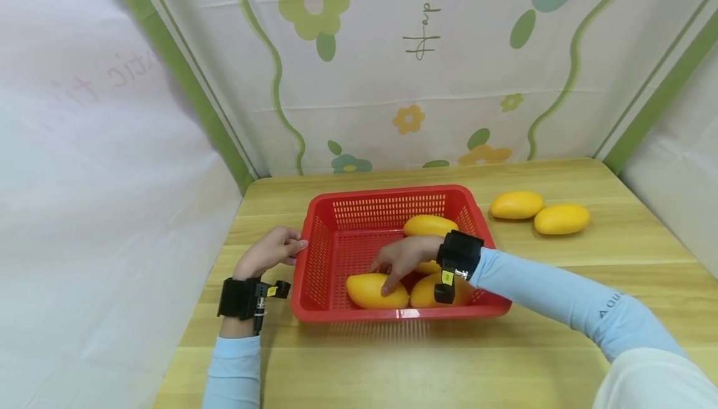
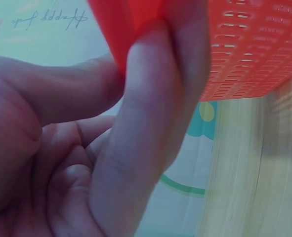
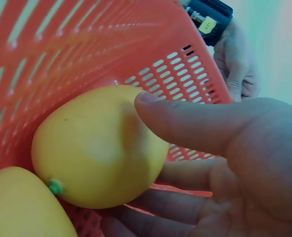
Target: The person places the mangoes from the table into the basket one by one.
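A red plastic basket (image 1: 387, 192) with slotted walls stands on the table. My left hand (image 1: 272, 250) pinches its left rim between thumb and fingers; the left wrist view shows the thumb (image 2: 81, 89) against the red edge. Inside the basket, my right hand (image 1: 401, 259) grips a yellow mango (image 1: 373, 292) at the front left. That mango's green stem end (image 3: 56, 186) shows in the right wrist view, with the thumb on top and fingers along its side. Beside it lies another mango (image 1: 429, 293), partly covered by the wrist camera. A further mango (image 1: 430, 225) rests near the back wall.
Two mangoes (image 1: 516, 204) (image 1: 562, 219) lie close together on the wooden table (image 1: 628, 253), right of the basket. Flower-printed white cloth (image 1: 364, 72) hangs behind the table, with more cloth on both sides. Another mango in the basket is mostly hidden under my right wrist.
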The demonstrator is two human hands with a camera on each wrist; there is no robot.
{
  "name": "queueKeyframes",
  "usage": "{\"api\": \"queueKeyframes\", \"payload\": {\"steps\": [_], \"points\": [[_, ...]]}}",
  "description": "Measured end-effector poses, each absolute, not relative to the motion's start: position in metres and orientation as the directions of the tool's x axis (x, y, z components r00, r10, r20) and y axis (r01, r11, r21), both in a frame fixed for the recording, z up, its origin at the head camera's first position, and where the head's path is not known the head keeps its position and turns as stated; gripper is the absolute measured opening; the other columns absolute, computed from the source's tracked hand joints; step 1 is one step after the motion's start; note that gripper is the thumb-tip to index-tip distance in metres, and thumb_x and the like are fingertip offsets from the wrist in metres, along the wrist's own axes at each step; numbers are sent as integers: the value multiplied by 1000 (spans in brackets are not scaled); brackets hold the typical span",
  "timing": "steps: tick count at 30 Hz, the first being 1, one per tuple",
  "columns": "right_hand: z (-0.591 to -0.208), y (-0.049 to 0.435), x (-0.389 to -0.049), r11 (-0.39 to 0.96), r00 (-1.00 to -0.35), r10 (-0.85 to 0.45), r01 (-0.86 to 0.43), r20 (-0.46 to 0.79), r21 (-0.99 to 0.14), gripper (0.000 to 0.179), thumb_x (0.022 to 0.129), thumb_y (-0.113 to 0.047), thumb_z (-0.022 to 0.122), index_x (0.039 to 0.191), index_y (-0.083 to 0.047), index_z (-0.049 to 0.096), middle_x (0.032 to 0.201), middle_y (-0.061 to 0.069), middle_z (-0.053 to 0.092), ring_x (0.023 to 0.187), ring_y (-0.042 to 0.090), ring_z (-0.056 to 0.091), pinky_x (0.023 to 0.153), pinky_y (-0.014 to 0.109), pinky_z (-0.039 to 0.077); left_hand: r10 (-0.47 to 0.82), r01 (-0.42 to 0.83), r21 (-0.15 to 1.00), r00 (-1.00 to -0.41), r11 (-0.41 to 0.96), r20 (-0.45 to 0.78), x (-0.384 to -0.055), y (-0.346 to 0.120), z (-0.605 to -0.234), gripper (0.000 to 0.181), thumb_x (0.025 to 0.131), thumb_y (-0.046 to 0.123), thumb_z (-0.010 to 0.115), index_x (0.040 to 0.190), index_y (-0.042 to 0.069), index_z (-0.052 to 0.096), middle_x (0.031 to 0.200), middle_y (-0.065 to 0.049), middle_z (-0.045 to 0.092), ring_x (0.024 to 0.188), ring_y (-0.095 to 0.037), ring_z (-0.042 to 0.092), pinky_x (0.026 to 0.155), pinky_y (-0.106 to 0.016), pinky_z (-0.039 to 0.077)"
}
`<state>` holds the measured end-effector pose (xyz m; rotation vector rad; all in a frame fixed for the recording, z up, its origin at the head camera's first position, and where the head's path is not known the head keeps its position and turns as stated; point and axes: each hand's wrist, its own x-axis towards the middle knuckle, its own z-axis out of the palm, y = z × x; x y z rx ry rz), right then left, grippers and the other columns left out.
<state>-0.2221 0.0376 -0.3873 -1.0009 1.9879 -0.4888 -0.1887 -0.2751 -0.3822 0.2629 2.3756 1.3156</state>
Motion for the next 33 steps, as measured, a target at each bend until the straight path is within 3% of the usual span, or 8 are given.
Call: {"api": "queueKeyframes", "payload": {"steps": [4, 13, 19, 27, 33], "points": [[-380, 42, -222, 579, -325, -815, -479, -479, -660, 49, 91, -33, 72, 137, -20, 61, 128, -7, 65, 116, 13, 59, 108, 38, 48, 351, -37, 841, -898, 540, -265, -188, -275, -382, 24, 104, 6, 50, 111, -13, 63, 97, -18, 72, 80, -18, 73, 76, -34, 64], [-367, 57, -218, 594, -377, -802, -428, -463, -681, 53, 95, -30, 69, 142, -11, 55, 140, 5, 60, 129, 24, 56, 111, 43, 47, 356, -30, 840, -898, 541, -261, -188, -275, -381, 24, 104, 6, 50, 111, -13, 63, 96, -18, 73, 80, -18, 73, 76, -35, 64], [-363, 70, -213, 602, -436, -790, -415, -431, -683, 51, 94, -25, 69, 141, -10, 55, 137, 6, 62, 126, 24, 58, 109, 43, 48, 359, -26, 837, -896, 546, -263, -187, -275, -380, 25, 104, 7, 50, 112, -12, 63, 97, -19, 73, 80, -17, 73, 76, -34, 64], [-358, 90, -210, 518, -477, -829, -462, -291, -720, 48, 96, -22, 67, 140, -7, 54, 134, 11, 63, 124, 28, 60, 107, 43, 50, 366, -30, 839, -891, 543, -268, -188, -276, -381, 26, 104, 7, 49, 113, -13, 62, 98, -20, 73, 82, -18, 73, 76, -34, 64], [-350, 108, -212, 471, -537, -818, -423, -205, -774, 49, 96, -20, 67, 141, -7, 53, 137, 14, 60, 125, 34, 59, 107, 44, 50, 364, -36, 840, -891, 541, -272, -188, -276, -380, 26, 104, 7, 49, 113, -13, 62, 97, -20, 73, 81, -17, 73, 76, -35, 64]]}}
